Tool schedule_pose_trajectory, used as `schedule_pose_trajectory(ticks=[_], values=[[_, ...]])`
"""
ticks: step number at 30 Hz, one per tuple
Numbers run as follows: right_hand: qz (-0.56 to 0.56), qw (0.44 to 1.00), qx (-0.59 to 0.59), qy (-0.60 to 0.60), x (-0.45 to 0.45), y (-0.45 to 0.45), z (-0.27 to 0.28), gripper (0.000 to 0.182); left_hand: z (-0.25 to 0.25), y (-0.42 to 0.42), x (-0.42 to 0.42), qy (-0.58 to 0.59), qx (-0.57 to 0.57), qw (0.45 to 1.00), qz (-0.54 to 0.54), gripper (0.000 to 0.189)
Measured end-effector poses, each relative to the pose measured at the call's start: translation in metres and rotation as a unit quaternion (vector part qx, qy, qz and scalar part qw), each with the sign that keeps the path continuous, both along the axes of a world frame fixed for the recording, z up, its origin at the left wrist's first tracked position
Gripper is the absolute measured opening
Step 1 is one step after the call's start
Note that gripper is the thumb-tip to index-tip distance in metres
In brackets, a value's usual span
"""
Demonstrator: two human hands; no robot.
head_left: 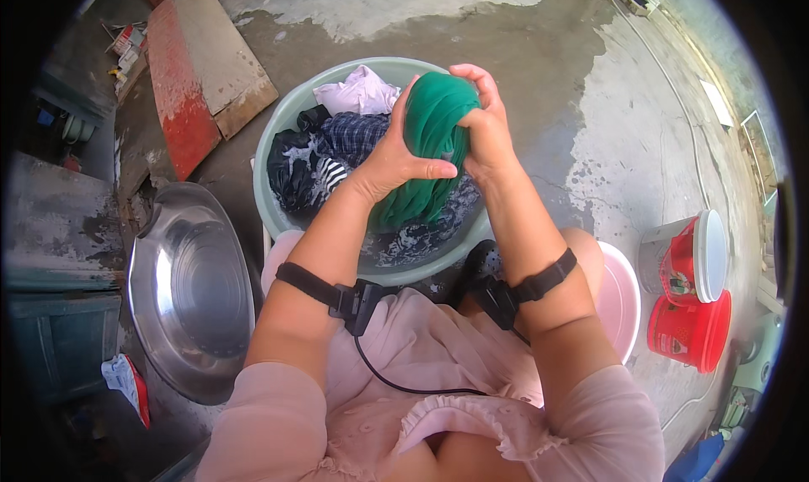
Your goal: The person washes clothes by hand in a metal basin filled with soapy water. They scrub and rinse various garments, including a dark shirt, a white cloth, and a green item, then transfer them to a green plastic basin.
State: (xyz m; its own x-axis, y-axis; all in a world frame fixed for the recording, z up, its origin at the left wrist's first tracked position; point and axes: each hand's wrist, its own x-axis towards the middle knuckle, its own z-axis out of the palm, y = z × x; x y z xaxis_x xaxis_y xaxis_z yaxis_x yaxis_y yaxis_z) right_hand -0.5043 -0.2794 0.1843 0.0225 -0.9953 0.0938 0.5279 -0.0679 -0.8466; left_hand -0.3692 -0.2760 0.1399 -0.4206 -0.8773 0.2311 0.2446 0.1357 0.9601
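Note:
Between both hands is a bunched green cloth [436, 115], wet and folded over on itself, its lower part hanging down to the soapy water. My left hand [404, 156] grips its left side, thumb across the front. My right hand [488, 125] wraps its right side, with fingers over the top. Beneath is a pale green plastic basin [268, 213] holding sudsy water [407, 245]. In it lie a pale lilac cloth [357, 93], a dark plaid garment [354, 134], a black garment [291, 185] and a black-and-white striped cloth [332, 172].
At left, a large shiny metal basin [208, 286] stands tilted near a red-and-bare board [183, 96]. To the right are a pink basin [622, 299], a lidded white bucket [711, 254] and a red bucket [689, 330]. A hose [670, 84] runs along the partly wet concrete floor [524, 46].

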Motion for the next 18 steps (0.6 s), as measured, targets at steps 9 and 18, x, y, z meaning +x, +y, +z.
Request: schedule_pose_trajectory(ticks=[9,18], values=[[-0.024,0.984,0.146,0.101,0.027,-0.009,0.011,0.048,-0.015,0.003,-0.003,0.054,0.203,0.978,-0.014,0.071],[0.324,0.780,0.076,0.530,-0.041,-0.068,0.051,0.067,-0.006,-0.005,0.019,0.162,0.304,0.936,-0.068,0.057]])
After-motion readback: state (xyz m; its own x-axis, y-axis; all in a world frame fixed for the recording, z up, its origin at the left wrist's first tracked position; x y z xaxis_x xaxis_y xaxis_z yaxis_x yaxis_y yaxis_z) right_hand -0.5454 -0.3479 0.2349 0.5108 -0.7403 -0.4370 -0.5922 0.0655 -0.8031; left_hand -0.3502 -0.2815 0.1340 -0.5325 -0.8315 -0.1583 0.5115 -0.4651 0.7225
